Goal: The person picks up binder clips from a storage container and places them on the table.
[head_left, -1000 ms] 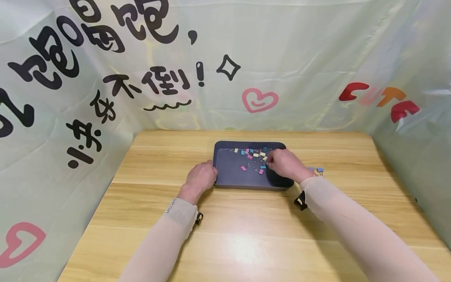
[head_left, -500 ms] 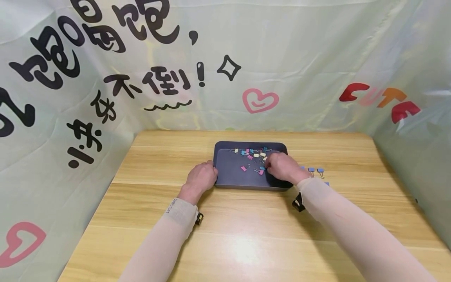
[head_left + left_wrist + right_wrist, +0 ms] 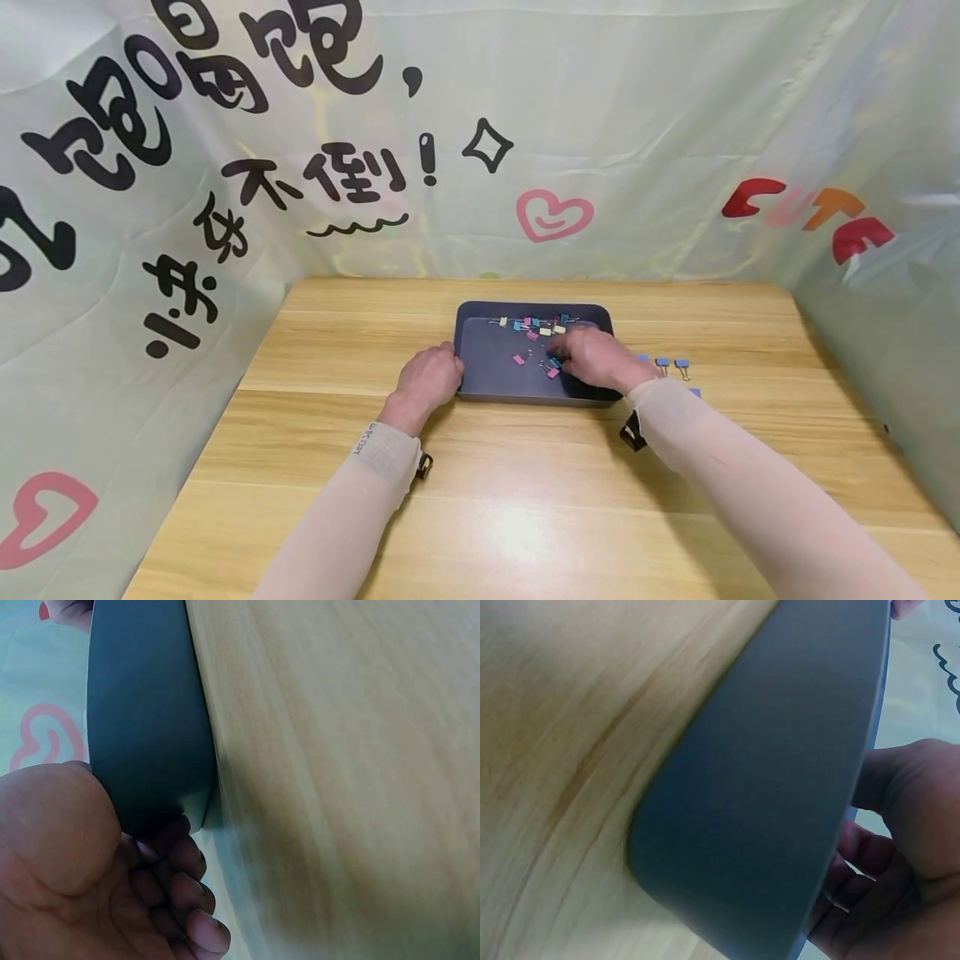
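A dark grey rectangular tray (image 3: 480, 397) with small binder clips in it lies on the table. My left hand (image 3: 429, 377) grips its left end; the left wrist view has the fingers curled beside the tray's outer wall (image 3: 146, 712). Inside the tray's right half, my right hand (image 3: 596, 360) reaches down with spread fingers beside a teal binder clip (image 3: 555, 362) and a pink binder clip (image 3: 552, 372). The tray wall (image 3: 757, 787) hides its fingertips in the right wrist view. Another pink clip (image 3: 519, 359) lies farther left.
Pale yellow clips (image 3: 545, 332) lie with pink and teal ones toward the tray's back. Right of the tray, several blue binder clips (image 3: 682, 364) lie on the wooden table (image 3: 510, 492), some partly behind my right arm. A printed cloth (image 3: 645, 108) surrounds the back and sides.
My right hand has moved left and slightly toward me inside the tray, its fingers spreading. The teal and pink clips near it have shifted slightly. The left hand and tray have stayed put.
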The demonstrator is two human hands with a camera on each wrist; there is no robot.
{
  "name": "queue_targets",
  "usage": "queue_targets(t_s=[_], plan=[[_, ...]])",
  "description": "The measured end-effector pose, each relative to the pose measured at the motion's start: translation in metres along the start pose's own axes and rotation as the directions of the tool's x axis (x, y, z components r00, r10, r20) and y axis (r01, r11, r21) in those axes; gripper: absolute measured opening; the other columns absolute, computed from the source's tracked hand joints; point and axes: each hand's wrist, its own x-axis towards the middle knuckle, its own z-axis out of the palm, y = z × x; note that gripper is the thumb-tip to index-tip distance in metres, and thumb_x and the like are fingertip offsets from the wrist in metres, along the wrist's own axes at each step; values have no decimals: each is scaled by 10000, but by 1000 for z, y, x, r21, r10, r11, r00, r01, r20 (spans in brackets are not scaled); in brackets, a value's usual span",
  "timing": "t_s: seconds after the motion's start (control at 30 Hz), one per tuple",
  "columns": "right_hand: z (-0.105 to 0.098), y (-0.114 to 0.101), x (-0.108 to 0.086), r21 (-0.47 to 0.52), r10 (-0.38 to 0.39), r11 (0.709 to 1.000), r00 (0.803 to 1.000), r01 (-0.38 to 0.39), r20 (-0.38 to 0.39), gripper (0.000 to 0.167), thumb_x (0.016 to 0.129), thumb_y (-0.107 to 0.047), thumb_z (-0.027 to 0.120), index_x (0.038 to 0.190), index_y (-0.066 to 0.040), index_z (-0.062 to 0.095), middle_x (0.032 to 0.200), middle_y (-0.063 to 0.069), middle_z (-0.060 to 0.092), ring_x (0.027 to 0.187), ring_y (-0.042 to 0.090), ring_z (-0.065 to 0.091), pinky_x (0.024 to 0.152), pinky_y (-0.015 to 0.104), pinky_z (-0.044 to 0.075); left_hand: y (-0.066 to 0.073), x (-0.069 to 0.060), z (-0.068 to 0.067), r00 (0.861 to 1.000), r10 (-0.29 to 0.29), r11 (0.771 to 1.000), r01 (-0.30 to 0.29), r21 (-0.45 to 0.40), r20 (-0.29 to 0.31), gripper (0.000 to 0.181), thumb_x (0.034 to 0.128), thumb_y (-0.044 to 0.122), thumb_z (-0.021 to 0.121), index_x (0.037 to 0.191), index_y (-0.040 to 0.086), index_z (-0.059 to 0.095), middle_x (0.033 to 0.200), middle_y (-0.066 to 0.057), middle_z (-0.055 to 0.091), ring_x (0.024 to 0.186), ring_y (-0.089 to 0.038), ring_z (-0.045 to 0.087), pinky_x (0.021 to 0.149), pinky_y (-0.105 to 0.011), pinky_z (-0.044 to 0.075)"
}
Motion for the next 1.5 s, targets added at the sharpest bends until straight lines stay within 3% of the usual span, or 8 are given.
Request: queue_targets(t_s=[0.43, 0.67, 0.9, 1.2, 1.5], plan=[[5, 2, 0, -25, -48, 999, 998, 48, -37, 223, 933, -88, 765, 1149, -137, 790, 1092, 73, 745, 1064, 300, 694, 957, 519, 562, -1, -1, 1, 999, 15, 1000, -14, 19, -32, 261, 1089, 192, 473, 1047, -10, 633, 848, -152, 669, 798, -323, 695, 754, -462, 597], [7, 2, 2, -37, 6, 999, 1000, -7, -12, 79, 954, -162, 760, 1025, -127, 768, 987, 26, 751, 925, 233, 689, 870, 492, 579, 1, -1, -1, 1000, -1, 1000, 1, 13, -16, 272, 1095, 202, 470, 1076, -16, 631, 885, -165, 681, 818, -323, 689, 789, -464, 595], [7, 2, 1, 9, 92, 996, 995, -92, -34, 122, 954, -204, 719, 975, -84, 722, 927, 51, 721, 852, 228, 644, 838, 477, 565, 1, 0, -1, 1000, -1, 1000, 1, 16, -13, 275, 1097, 205, 468, 1084, -18, 629, 887, -164, 677, 822, -322, 688, 797, -462, 594], [-3, 4, -20, 122, 220, 971, 969, -206, -115, 178, 951, -238, 686, 960, -64, 648, 925, 85, 637, 756, 228, 556, 720, 408, 492, 1, 0, 1, 1000, -9, 1000, 9, -5, 0, 288, 1101, 209, 457, 1106, -16, 635, 890, -149, 669, 800, -289, 660, 789, -450, 592], [-19, 12, -57, 235, 374, 914, 911, -330, -175, 299, 948, -288, 654, 1037, -2, 652, 929, 122, 710, 751, 245, 609, 731, 417, 504, 0, 0, 0, 1000, -15, 1000, 15, -16, 7, 268, 1095, 213, 459, 1059, 5, 624, 856, -123, 639, 766, -268, 622, 756, -433, 584]])
